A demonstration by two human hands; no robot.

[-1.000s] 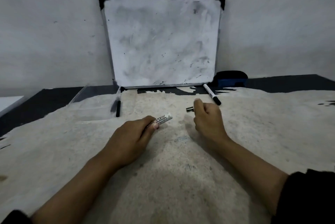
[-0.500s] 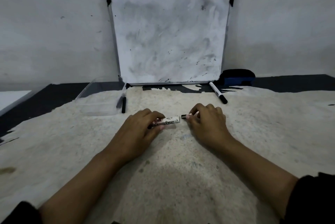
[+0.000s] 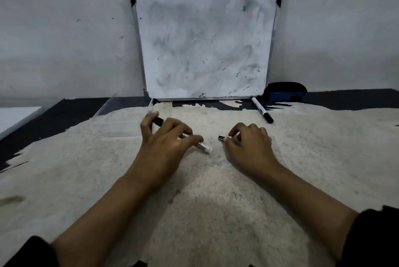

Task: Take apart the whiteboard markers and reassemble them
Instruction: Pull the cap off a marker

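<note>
My left hand (image 3: 166, 139) hovers with spread fingers over a white marker barrel (image 3: 205, 148) that lies on the table, partly hidden under the index finger. Between its thumb and fingers shows the end of a black marker piece (image 3: 159, 121); no grip on it is visible. To the right, my right hand (image 3: 248, 143) pinches a small black-and-white tip piece (image 3: 222, 137), which points left, a short gap away from the barrel. Another whole marker (image 3: 262, 113) with a black cap lies near the whiteboard's lower right corner.
A smudged whiteboard (image 3: 205, 44) leans on the wall at the back. Beside its right corner sits a blue and black eraser (image 3: 285, 92). A clear plastic box (image 3: 124, 105) stands back left. The worn pale table surface (image 3: 216, 212) extends toward me.
The tip piece and barrel, held end to end half a second ago, are apart. My left hand has let go of the barrel and moved back left toward the black piece.
</note>
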